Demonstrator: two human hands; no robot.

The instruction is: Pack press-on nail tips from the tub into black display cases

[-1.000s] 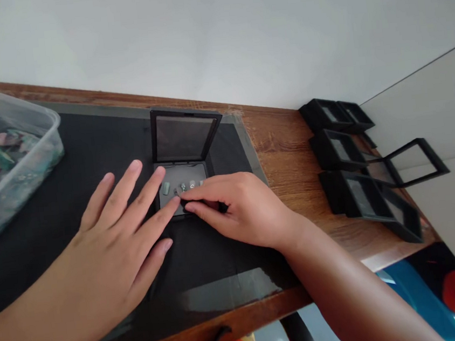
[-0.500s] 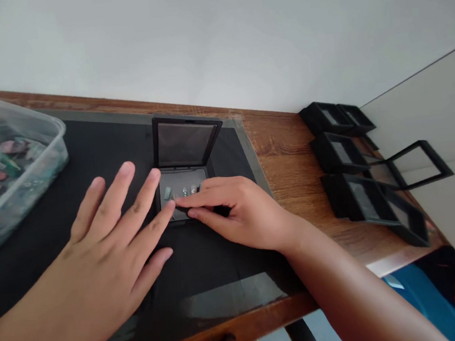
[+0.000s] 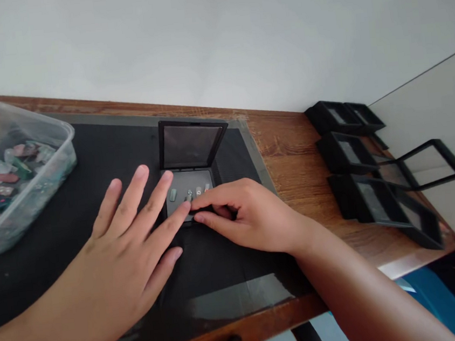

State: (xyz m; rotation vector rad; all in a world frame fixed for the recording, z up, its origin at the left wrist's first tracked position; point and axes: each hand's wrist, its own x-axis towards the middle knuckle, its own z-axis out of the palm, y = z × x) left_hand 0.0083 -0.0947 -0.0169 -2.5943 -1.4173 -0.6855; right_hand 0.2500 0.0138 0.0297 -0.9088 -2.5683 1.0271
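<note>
A small black case (image 3: 179, 219) stands with its framed clear lid (image 3: 192, 144) raised. On its grey inner pad lie several small glossy pieces that look like press-on nails, a pale green press-on nail (image 3: 173, 194) at the left and others with gems further right. My left hand (image 3: 126, 251) is spread over the case's left front, its index fingertip against one small nail (image 3: 188, 198). My right hand (image 3: 252, 216) reaches in from the right with curled fingers. Its index tip meets that same nail, with the thumb just below; the fingers partly hide the pad's front.
At the left, a clear plastic tub (image 3: 57, 156) holds many colourful nail-like pieces. Several black cases (image 3: 347, 152) stand along the right of the wooden table (image 3: 286, 148), one with its lid (image 3: 430, 165) open. A black mat (image 3: 115, 144) lies beneath the hands.
The whole view has shifted slightly, so the case and tub appear further right. Both hands remain at the case, their index fingertips still close together at the small nail.
</note>
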